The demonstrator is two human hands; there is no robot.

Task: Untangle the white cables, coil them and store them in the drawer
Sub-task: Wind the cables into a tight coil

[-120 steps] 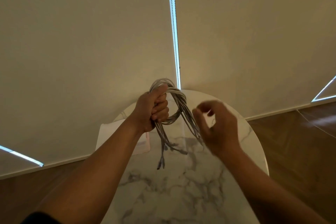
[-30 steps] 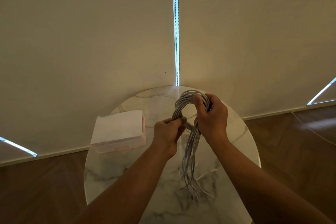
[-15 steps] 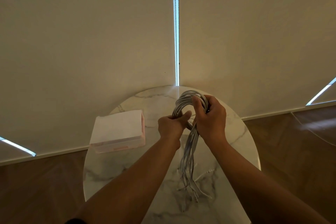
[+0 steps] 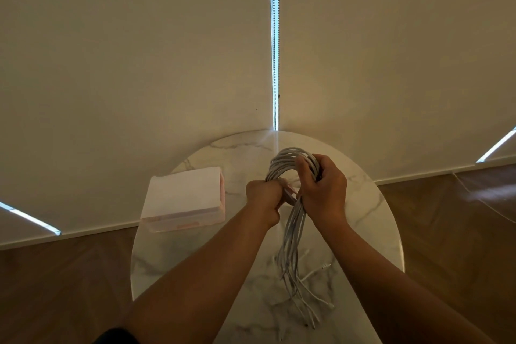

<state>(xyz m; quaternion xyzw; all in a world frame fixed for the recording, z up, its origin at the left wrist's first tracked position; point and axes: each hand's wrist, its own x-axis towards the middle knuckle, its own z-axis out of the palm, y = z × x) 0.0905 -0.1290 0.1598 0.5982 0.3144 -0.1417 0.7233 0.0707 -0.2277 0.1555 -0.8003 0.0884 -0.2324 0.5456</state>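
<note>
**Two hands on one bundle of white cables**

Both hands meet above the far half of the round marble counter (image 4: 363, 220). The right hand (image 4: 324, 190) has its fingers (image 4: 303, 173) wrapped tight round the top of the looped white cables (image 4: 290, 159), and the left hand (image 4: 265, 194) is closed in a fist on strands at the loop's near side. The loose ends hang between the forearms and fan out across the marble, tips lying near the counter's right edge. A pale pink drawer box (image 4: 184, 195) sits just left of the hands, its left corner jutting over the rim. Bare marble shows between box and cables; wood floor (image 4: 460, 232) lies open on either side.
</note>
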